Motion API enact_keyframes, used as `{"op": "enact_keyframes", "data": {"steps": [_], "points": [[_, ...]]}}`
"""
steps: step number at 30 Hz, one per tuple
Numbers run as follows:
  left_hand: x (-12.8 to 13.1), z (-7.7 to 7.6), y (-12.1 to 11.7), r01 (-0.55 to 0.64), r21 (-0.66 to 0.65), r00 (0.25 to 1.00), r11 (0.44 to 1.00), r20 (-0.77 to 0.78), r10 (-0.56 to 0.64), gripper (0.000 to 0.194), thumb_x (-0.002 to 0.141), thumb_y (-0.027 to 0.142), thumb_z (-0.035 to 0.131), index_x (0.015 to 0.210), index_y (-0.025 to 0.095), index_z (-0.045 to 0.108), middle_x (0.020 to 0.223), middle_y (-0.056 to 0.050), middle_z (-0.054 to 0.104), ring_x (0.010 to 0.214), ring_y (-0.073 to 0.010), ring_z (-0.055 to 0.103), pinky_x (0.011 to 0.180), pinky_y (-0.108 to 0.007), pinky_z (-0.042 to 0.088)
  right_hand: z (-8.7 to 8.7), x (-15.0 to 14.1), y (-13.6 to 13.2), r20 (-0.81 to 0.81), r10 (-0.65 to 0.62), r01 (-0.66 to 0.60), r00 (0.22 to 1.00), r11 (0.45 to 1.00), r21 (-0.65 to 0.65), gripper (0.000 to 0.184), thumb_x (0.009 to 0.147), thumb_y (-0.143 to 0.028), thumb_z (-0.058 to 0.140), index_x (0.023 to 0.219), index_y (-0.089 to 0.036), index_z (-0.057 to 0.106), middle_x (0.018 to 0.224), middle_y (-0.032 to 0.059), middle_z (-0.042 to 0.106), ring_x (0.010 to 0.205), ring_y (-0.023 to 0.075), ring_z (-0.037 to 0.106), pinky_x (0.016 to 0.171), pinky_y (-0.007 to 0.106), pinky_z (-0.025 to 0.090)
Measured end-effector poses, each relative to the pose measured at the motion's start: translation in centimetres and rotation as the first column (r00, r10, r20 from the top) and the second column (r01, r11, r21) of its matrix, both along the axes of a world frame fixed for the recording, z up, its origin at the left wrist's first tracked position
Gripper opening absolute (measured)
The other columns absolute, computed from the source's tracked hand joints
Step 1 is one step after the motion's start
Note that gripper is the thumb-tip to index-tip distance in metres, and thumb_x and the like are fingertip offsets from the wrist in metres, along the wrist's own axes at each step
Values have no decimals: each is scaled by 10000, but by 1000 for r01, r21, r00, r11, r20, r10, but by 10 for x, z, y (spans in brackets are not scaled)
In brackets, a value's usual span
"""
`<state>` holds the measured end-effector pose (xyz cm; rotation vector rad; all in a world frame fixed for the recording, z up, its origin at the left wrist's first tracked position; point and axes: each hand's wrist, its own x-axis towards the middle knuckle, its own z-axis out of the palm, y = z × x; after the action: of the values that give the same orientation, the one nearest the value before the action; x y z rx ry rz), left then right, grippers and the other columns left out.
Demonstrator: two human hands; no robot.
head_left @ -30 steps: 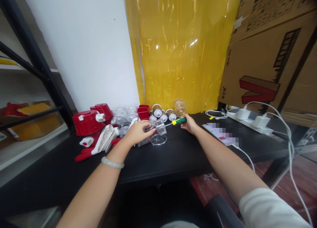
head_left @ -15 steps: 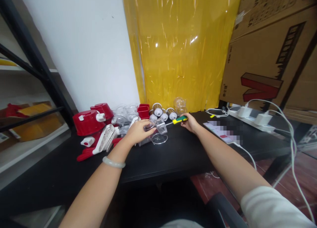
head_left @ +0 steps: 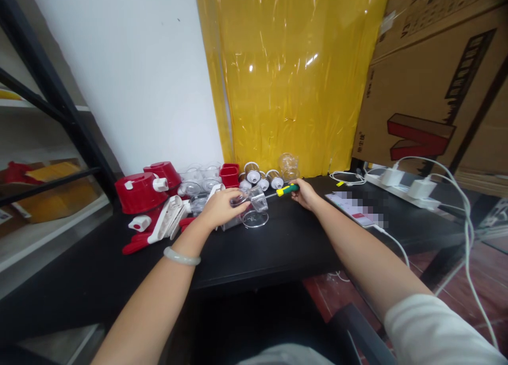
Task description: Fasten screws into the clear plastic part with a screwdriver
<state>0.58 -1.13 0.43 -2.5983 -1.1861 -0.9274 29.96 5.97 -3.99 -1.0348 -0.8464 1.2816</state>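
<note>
My left hand (head_left: 222,208) is closed round a clear plastic part (head_left: 259,200) with a tube-like end, just above the black table (head_left: 270,254). A clear round rim (head_left: 256,220) shows below that part; I cannot tell whether they are joined. In my right hand (head_left: 306,194) is a screwdriver (head_left: 287,190) with a green and yellow handle, gripped at its back end. Its metal shaft points left and reaches the open end of the clear part. The tip is hidden in or behind the plastic.
On the left are red housings (head_left: 141,193) and a white crank-like part with a red handle (head_left: 137,243). Clear cups (head_left: 192,188), a red square hopper (head_left: 229,175) and several metal drums (head_left: 273,179) line the back. A phone (head_left: 353,209) and power strip (head_left: 400,188) lie right.
The screwdriver handle has turned about its length, showing more green on top. My fingers have shifted slightly on it. My left hand keeps its hold on the clear part.
</note>
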Motion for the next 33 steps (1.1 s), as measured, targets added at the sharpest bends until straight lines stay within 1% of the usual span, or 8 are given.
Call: {"op": "enact_keyframes", "data": {"steps": [5, 8, 11, 14, 20, 24, 28, 33], "points": [[0, 0, 1, 1, -7, 1000, 1000, -6, -1, 315, 889, 497, 600, 993, 231, 733, 1124, -57, 738, 1016, -255, 683, 937, -379, 513, -1, 2, 1, 10, 14, -14, 1000, 1000, 3, 126, 857, -289, 498, 772, -200, 521, 534, -19, 498, 429, 107, 447, 466, 230, 407], [0, 0, 1, 2, -1, 1000, 1000, -12, -2, 322, 894, 501, 595, 992, 226, 730, 1124, -61, 738, 1016, -256, 682, 928, -377, 513, -6, 4, 4, 199, -53, 48, 979, 998, 33, 291, 925, -432, 476, 746, -205, 514, 456, -20, 470, 382, 119, 429, 410, 232, 365], [0, 0, 0, 6, 3, 1000, 1000, -16, -6, 319, 897, 497, 592, 983, 222, 729, 1110, -62, 740, 1011, -256, 682, 931, -380, 511, -11, 6, 6, 330, -110, 73, 937, 990, 122, 320, 871, -464, 607, 706, -215, 492, 399, -59, 391, 338, 96, 345, 368, 220, 287], [0, 0, 0, 7, 6, 1000, 1000, -10, -7, 310, 892, 492, 598, 971, 224, 731, 1100, -60, 740, 1006, -256, 683, 930, -378, 513, -10, 4, 5, 243, -90, 62, 966, 991, 118, 245, 834, -360, 646, 716, -218, 485, 419, -82, 358, 355, 81, 317, 378, 206, 277], [0, 0, 0, -1, -11, 1000, 1000, -12, 0, 318, 894, 503, 591, 990, 234, 731, 1113, -56, 737, 1013, -256, 679, 934, -381, 508, 1, 0, -1, -64, 28, -26, 998, 999, 36, 34, 797, -202, 544, 799, -207, 509, 589, -35, 517, 442, 85, 451, 468, 212, 398], [0, 0, 0, 0, -5, 1000, 1000, -6, 0, 309, 889, 493, 593, 976, 233, 736, 1087, -61, 743, 1009, -262, 673, 910, -388, 512, -3, 4, 2, 89, -8, 7, 996, 1000, 9, 200, 890, -364, 532, 770, -204, 518, 503, -20, 498, 408, 111, 456, 433, 227, 383], [0, 0, -1, 4, -10, 1000, 1000, -4, -4, 313, 886, 494, 596, 977, 229, 734, 1099, -63, 739, 998, -258, 677, 920, -387, 512, -10, 6, 5, 310, -103, 76, 945, 992, 99, 334, 834, -472, 658, 706, -221, 478, 408, -61, 397, 343, 95, 352, 371, 219, 277], [0, 0, -1, 3, -2, 1000, 1000, -15, -3, 312, 894, 487, 589, 982, 223, 729, 1081, -66, 742, 996, -258, 679, 900, -383, 516, -5, 1, 2, 92, -38, 32, 995, 997, 67, 134, 816, -236, 595, 749, -214, 481, 473, -72, 406, 388, 76, 356, 408, 194, 305]]}}
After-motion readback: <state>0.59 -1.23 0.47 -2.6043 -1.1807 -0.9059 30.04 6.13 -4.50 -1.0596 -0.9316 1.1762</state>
